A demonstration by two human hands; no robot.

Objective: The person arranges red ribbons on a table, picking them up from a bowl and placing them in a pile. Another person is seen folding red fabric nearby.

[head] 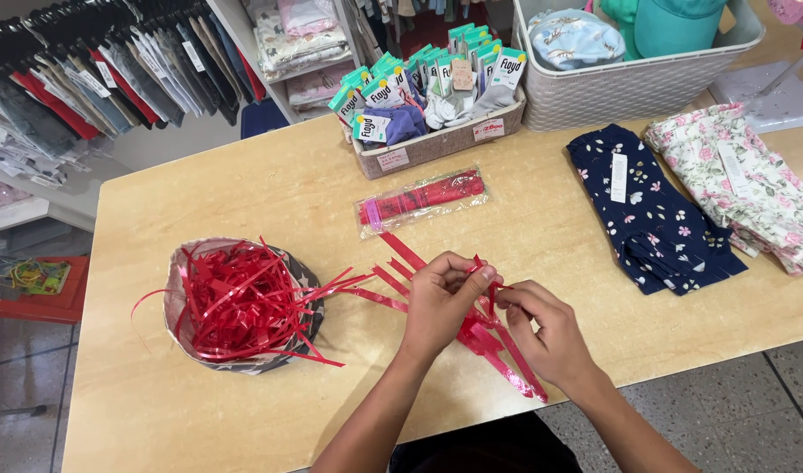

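A long pale wooden table [270, 188] fills most of the room in front of me, with a rack of dark and red clothes on hangers [95, 66] off beyond its far left corner. At the far right edge of the table sits a big white woven basket [629, 92] with blue and teal fabric inside. Just in front of it lie two folded garments side by side: a navy floral one [655, 215] and a pink rose-print one [752, 188], their edges nearly touching. Toward the middle of the far edge stands a small tray of packaged socks [428, 96] with green labels.

On the near left part of the table is a fabric bowl [178, 307] heaped with a tangle of red ribbon strips [239, 302], some spilling over its rim toward the hands. Between the sock tray and the hands lies a clear flat packet of red ribbon [423, 200], set at a slant.

At the near edge, the person works a bundle of red ribbon [489, 337] that rests on the table and trails toward the right. The left hand [441, 302] has its fingers curled and its thumb pressed down, pinching the upper ends of the strips. The right hand [546, 333], just beside it and almost touching, pinches the same strips between thumb and forefinger, its other fingers curled over the bundle.
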